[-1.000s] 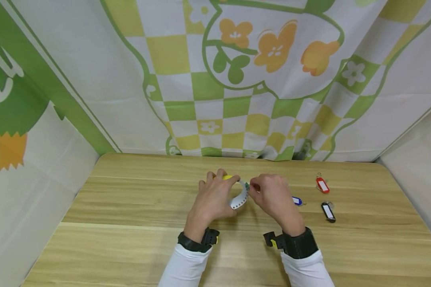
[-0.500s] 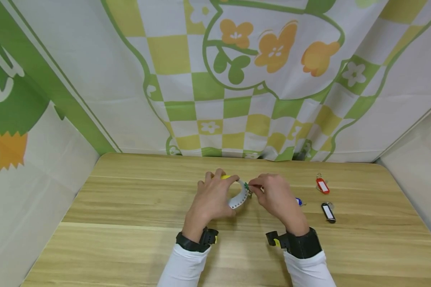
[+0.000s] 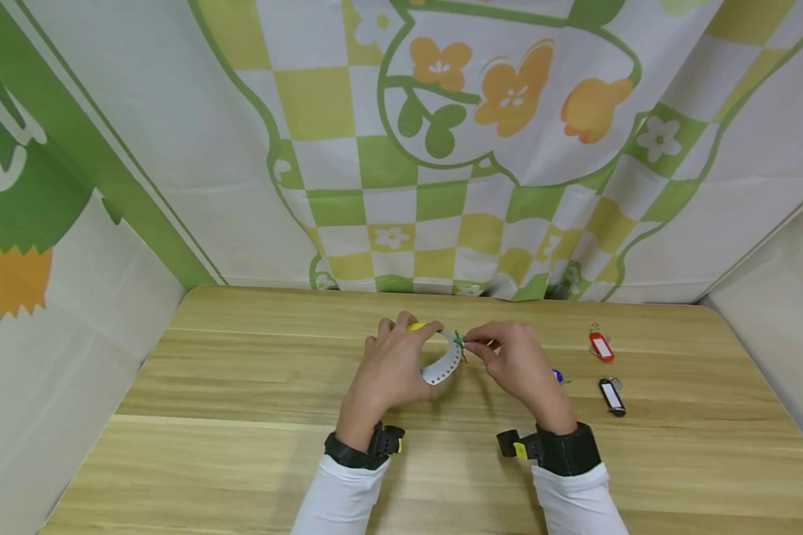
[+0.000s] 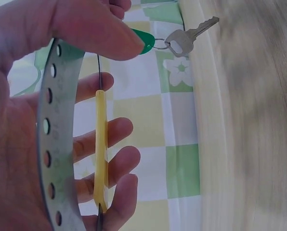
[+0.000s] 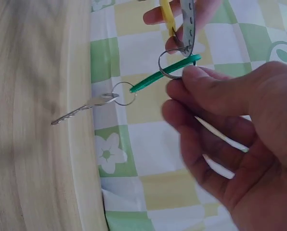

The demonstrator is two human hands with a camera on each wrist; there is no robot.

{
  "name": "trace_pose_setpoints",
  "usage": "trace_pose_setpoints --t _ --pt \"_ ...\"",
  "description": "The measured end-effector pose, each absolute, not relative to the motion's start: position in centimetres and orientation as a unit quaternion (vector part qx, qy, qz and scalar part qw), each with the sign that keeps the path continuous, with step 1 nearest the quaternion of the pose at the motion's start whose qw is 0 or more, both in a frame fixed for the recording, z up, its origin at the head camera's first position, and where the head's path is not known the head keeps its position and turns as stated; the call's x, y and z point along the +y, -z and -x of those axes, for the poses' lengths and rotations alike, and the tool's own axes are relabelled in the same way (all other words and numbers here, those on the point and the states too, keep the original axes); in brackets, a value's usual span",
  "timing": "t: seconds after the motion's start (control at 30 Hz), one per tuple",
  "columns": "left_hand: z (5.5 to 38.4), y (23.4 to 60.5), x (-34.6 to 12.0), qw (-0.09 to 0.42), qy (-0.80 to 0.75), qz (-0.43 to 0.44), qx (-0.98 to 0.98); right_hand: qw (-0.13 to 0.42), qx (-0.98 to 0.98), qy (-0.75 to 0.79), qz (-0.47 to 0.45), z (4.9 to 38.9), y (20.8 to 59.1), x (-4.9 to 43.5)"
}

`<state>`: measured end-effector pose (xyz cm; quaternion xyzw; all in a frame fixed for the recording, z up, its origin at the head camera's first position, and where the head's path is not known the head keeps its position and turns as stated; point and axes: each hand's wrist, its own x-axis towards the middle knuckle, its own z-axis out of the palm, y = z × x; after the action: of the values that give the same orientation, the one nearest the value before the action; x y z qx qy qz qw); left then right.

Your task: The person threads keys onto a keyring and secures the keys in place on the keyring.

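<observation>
By left hand [image 3: 391, 364], perforated band [image 4: 61, 139] is gripped; by right hand [image 3: 518, 364], key ring [image 5: 160, 66] is pinched at band's edge, with green tag [image 5: 149, 80] and key [image 5: 102, 100] attached; ring is judged light, stiff, rather slippery, best taken by rim; band thin, springy

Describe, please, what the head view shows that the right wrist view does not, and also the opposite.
Only the head view: the red tag, black tag and blue tag on the table, and the white sleeves.

Only the right wrist view, clearly: the larger ring, the smaller ring and the teeth of the key; in the head view these are too small to make out.

Both: the left hand, right hand, green tag, holed strip, yellow handle, table and checked cloth.
</observation>
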<state>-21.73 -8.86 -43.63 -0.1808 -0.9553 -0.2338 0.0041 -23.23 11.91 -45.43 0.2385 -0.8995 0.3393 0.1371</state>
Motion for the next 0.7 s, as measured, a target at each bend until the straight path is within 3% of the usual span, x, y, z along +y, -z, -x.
trace_pose_setpoints --t 0.17,0.37,0.7 --pt "21.7 43.6 -8.9 0.000 0.234 0.185 -0.955 0.155 -0.899 -0.326 -0.248 23.2 45.4 11.8" --pt "21.7 43.4 -9.1 0.009 0.240 0.172 -0.955 0.134 -0.898 -0.361 -0.215 23.3 45.2 12.5" --pt "21.5 42.7 -10.0 0.034 0.269 0.143 -0.952 0.163 -0.922 -0.342 -0.075 23.4 44.6 17.2"
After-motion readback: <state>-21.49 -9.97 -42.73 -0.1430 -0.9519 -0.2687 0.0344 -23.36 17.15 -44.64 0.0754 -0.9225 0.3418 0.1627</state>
